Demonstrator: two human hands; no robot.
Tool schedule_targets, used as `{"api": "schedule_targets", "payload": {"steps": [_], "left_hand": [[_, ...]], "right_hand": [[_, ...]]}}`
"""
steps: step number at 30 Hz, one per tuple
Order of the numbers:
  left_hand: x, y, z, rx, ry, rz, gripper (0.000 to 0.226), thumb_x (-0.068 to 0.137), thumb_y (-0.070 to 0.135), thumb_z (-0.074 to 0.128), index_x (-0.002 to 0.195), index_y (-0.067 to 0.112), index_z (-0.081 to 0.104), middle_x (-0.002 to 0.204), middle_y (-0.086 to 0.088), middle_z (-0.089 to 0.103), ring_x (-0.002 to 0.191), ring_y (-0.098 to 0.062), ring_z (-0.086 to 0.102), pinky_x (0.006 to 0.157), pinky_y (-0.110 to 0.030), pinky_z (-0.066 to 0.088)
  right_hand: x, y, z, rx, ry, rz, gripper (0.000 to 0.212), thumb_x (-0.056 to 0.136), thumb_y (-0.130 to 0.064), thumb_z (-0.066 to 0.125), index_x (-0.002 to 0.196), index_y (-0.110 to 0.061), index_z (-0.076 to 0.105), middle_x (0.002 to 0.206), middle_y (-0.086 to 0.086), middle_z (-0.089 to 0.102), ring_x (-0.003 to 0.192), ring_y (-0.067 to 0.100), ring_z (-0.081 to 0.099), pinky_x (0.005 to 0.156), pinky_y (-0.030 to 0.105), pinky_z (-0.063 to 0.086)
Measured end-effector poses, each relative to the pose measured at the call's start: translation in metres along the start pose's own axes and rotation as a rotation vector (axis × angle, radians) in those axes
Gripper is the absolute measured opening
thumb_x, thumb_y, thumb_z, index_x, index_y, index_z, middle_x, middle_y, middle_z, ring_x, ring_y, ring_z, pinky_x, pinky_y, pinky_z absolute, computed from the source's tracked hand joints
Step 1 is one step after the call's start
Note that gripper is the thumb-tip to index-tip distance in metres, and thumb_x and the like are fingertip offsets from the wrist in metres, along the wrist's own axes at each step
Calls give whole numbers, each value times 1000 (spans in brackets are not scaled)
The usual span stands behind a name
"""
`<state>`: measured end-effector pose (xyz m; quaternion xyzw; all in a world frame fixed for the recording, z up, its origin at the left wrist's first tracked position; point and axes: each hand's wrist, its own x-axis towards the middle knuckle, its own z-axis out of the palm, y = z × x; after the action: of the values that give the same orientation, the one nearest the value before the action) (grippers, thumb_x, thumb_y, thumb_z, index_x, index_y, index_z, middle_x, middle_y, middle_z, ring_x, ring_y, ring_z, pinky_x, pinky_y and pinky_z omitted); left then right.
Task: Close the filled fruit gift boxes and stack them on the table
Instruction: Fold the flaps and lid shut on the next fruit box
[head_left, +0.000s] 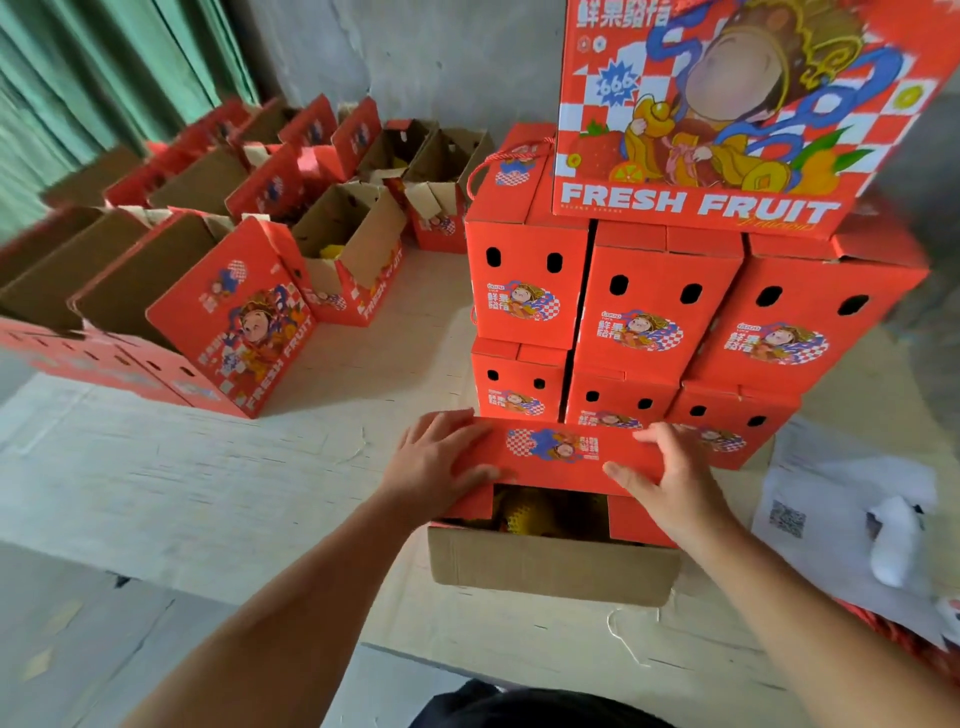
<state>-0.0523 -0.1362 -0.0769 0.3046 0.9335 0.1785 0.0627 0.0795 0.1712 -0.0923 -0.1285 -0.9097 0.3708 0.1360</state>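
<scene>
Fruit gift box (553, 566) sits at the near edge of the table (208, 493), directly in front of the stack of closed boxes (639, 312), far wall touching or nearly touching the stack's bottom row.

Step in hand, as I read it: folding the lid. The far red flap (558, 457) is tipped over the opening. Left hand (436, 462) lies on the flap's left end, fingers straight and spread, pressing. Right hand (670, 478) is on the right end, fingers extended flat over the top, thumb at the near edge. Neither hand curls round anything.

Two short red side flaps are down inside. The near brown flap (553, 569) hangs outward toward the person, not yet folded.

Contents: yellow fruit in foam netting (524, 517) shows through the gap (count not readable).

Next move, my judgement: push the red flap fully down, bring the brown flap up and over, tuck it, then lift the box onto the stack. Needs both hands. The side flaps could pop up if pressure comes off early.

Stack: two rows of three closed boxes visible, one more closed box (511, 176) with a rope handle on top at the left, and a large box (727, 109) lying flat on the very top.

Toward the table's far left, open boxes (291, 244) stand in rows, flaps up; one shows something yellow inside, the others I cannot tell.

Right edge: white paper sheets with a QR code (787, 519).
</scene>
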Motion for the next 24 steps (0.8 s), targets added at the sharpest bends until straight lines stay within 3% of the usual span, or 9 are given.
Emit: {"api": "schedule_targets", "payload": {"steps": [2, 4, 8, 10, 14, 17, 19, 22, 24], "left_hand": [[3, 5, 1, 97, -50, 83, 88, 85, 86, 42, 159, 38, 36, 162, 4, 35, 152, -27, 20, 123, -54, 23], [7, 12, 0, 157, -62, 111, 91, 85, 88, 35, 160, 37, 34, 159, -1, 38, 150, -31, 25, 122, -56, 27], [17, 19, -4, 237, -42, 79, 81, 88, 85, 38, 156, 42, 39, 146, 2, 46, 131, -31, 43, 111, -50, 39], [20, 20, -4, 295, -31, 91, 79, 89, 84, 32, 155, 43, 40, 142, 2, 49, 126, -31, 48, 108, -48, 41], [16, 22, 5, 324, -35, 48, 78, 92, 83, 26, 160, 45, 26, 149, 0, 40, 134, -30, 39, 110, -52, 44], [9, 23, 18, 301, -85, -1, 80, 93, 84, 24, 161, 49, 0, 162, -2, 23, 147, -32, 19, 117, -57, 35], [9, 23, 18, 254, -118, -27, 79, 94, 86, 18, 160, 50, -5, 166, 1, 15, 152, -31, 9, 119, -60, 30], [14, 26, 14, 194, -123, -50, 70, 99, 77, 9, 161, 48, -1, 167, 4, 15, 151, -26, 5, 122, -62, 26], [14, 28, 14, 112, -84, -105, 73, 98, 76, 12, 163, 44, 4, 168, 4, 16, 152, -23, 5, 123, -59, 25]], "right_hand": [[-1, 2, 1, -219, -105, -89, 100, 68, -86, 66, 141, -17, 53, 142, 4, 47, 134, 24, 40, 108, 42, 38], [1, 2, -1, -328, -131, -144, 109, 68, -97, 51, 148, -23, 47, 146, 1, 47, 136, 25, 43, 111, 46, 41], [13, -7, -9, -501, -63, -224, 102, 72, -100, 32, 137, -25, 56, 119, -3, 60, 108, 27, 62, 91, 43, 53], [15, -9, -10, -559, -68, -232, 98, 76, -97, 29, 138, -26, 54, 118, -3, 60, 104, 29, 64, 88, 43, 54], [2, -4, -4, -561, -163, -178, 86, 88, -79, 43, 157, -32, 26, 142, -4, 39, 110, 29, 61, 85, 42, 54], [3, -1, -6, -602, -328, -102, 88, 93, -75, 41, 161, -39, -2, 158, -2, 15, 125, 35, 52, 99, 46, 49], [10, -3, -10, -607, -442, -22, 89, 91, -81, 35, 156, -48, -15, 162, -5, 2, 134, 39, 44, 107, 49, 43], [13, -8, -13, -571, -510, 49, 81, 89, -85, 24, 152, -55, -18, 165, -9, -5, 139, 40, 39, 109, 52, 40], [8, -12, -12, -322, -423, 106, 69, 100, -70, 31, 157, -53, -4, 165, -8, -2, 145, 36, 35, 110, 49, 39]]}}
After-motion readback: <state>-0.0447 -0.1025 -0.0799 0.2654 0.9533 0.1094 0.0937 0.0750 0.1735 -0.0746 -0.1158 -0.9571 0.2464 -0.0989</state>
